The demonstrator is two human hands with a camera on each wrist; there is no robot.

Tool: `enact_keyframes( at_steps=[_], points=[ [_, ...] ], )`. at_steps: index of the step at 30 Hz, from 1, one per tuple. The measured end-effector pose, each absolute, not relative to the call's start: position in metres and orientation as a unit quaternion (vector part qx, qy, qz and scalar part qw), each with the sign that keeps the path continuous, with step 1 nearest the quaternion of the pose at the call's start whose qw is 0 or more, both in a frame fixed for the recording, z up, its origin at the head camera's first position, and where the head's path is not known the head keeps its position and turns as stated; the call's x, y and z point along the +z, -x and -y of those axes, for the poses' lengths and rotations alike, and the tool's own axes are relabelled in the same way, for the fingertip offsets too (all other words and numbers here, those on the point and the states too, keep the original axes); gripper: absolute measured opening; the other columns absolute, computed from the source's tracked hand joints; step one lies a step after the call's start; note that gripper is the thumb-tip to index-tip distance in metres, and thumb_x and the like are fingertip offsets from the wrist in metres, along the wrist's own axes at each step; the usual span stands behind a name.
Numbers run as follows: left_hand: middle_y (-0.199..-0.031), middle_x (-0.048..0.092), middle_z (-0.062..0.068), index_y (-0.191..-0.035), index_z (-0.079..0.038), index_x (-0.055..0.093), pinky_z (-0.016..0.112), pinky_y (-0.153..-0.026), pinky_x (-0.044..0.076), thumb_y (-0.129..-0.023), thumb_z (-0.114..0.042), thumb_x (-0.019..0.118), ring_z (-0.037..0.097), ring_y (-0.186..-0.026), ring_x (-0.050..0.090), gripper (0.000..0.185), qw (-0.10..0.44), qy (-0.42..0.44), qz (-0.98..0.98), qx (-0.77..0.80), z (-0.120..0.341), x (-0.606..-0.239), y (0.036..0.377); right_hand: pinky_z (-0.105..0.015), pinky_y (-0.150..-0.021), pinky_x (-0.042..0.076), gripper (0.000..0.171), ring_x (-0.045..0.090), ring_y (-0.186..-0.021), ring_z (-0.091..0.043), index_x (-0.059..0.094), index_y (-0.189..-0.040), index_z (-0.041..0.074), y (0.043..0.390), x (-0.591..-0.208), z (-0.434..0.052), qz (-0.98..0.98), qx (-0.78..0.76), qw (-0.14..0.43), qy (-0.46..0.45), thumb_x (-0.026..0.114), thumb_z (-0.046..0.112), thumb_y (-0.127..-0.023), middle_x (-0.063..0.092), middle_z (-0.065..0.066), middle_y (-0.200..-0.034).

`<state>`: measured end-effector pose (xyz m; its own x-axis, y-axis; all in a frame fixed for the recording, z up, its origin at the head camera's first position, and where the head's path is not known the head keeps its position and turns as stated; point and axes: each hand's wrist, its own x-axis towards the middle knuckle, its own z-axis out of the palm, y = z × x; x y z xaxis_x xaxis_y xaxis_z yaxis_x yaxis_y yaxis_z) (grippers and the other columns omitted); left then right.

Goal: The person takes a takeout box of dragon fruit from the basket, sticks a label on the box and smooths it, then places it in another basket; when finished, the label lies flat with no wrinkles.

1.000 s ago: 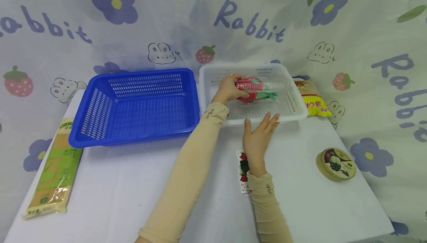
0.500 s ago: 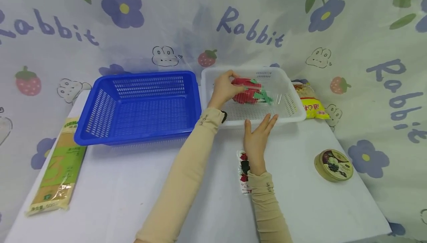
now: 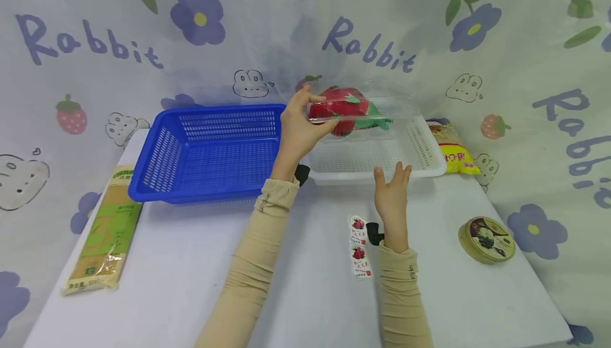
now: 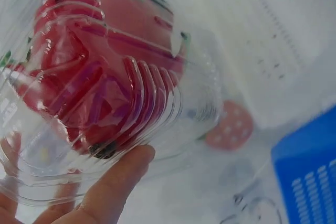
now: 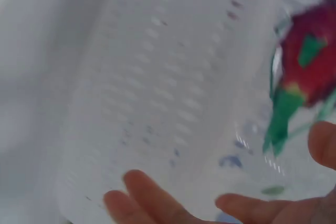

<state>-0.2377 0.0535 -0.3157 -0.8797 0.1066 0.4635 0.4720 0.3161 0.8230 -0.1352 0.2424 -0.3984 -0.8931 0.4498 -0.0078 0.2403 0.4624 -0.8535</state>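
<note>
Fingers of the left hand (image 3: pixel 297 130) curl round the left end of a clear box (image 3: pixel 355 110) with red and green things inside. The box is up in the air, just above the white basket (image 3: pixel 429 158) and a bit toward its back wall. It does not touch the basket.

The right hand (image 3: pixel 392 198) holds nothing. Its fingers are straight and spread, just in front of the white basket's near rim. I cannot tell if the tips touch the rim.

The box looks light. Its thin plastic walls have ribs, so they are probably a little bendy and would crackle or dent if squeezed hard. The plastic is shiny, so it may be slippery. The best place to hold it looks like the short ends or the rim, with the thumb on one side and fingers on the other, as the left hand does now.

The red and green things are hard to make out through the shiny plastic. In the left wrist view the box (image 4: pixel 110 77) fills most of the picture and only one finger shows well. The right wrist view is blurry. The yellow packet (image 3: pixel 453 149) right of the white basket is partly hidden behind it.
</note>
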Motion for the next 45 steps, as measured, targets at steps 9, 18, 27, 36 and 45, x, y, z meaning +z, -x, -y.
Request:
enact_keyframes(
  at_steps=[9, 18, 27, 36, 45],
  points=[
    [-0.151, 0.043, 0.005, -0.111, -0.007, 0.067, 0.047, -0.106, 0.046, -0.073, -0.012, 0.084, 0.023, -0.142, 0.036, 0.041, 0.169, 0.186, 0.774, -0.581, -0.002, -0.315, 0.192, -0.052, -0.121, 0.02, 0.058, 0.024, -0.148, -0.034, 0.023, -0.154, 0.011, 0.111, -0.338, -0.242, 0.748, 0.625, 0.178, 0.136, 0.03, 0.04, -0.104, 0.013, -0.01, -0.164],
    [-0.156, 0.034, 0.01, -0.11, -0.001, 0.064, 0.042, -0.105, 0.045, -0.07, 0.006, 0.08, 0.026, -0.144, 0.035, 0.044, 0.133, 0.251, 0.726, -0.627, 0.037, -0.334, 0.155, -0.06, -0.12, 0.006, 0.063, 0.01, -0.15, -0.038, 0.016, -0.156, 0.011, 0.107, -0.315, -0.225, 0.639, 0.761, 0.108, -0.032, 0.03, 0.045, -0.104, 0.012, -0.008, -0.163],
    [-0.165, 0.004, 0.011, -0.102, -0.003, 0.058, 0.066, -0.113, 0.022, -0.068, 0.003, 0.083, 0.032, -0.152, 0.006, 0.043, 0.124, 0.287, 0.733, -0.605, 0.076, -0.354, 0.101, -0.047, -0.123, 0.014, 0.058, 0.017, -0.151, -0.026, 0.022, -0.154, 0.008, 0.099, -0.327, -0.199, 0.719, 0.686, 0.082, -0.077, 0.044, 0.015, -0.101, 0.017, -0.005, -0.163],
    [-0.164, 0.011, 0.009, -0.137, -0.009, 0.05, 0.072, -0.112, 0.014, -0.082, -0.011, 0.075, 0.033, -0.152, 0.006, 0.06, 0.15, 0.131, 0.748, -0.634, 0.089, -0.371, 0.055, -0.016, -0.12, 0.015, 0.067, 0.01, -0.152, -0.02, 0.031, -0.15, 0.001, 0.072, -0.364, -0.164, 0.742, 0.614, 0.166, -0.212, 0.052, -0.01, -0.088, 0.016, -0.011, -0.163],
    [-0.164, 0.01, 0.01, -0.154, -0.018, 0.026, 0.07, -0.103, 0.031, -0.075, -0.018, 0.081, 0.043, -0.149, 0.014, 0.097, 0.1, 0.071, 0.822, -0.556, 0.095, -0.393, 0.04, -0.011, -0.118, 0.013, 0.08, 0.007, -0.152, -0.009, 0.02, -0.153, 0.002, 0.05, -0.396, -0.158, 0.762, 0.586, 0.148, -0.234, 0.056, -0.012, -0.083, 0.008, -0.018, -0.163]
  ],
)
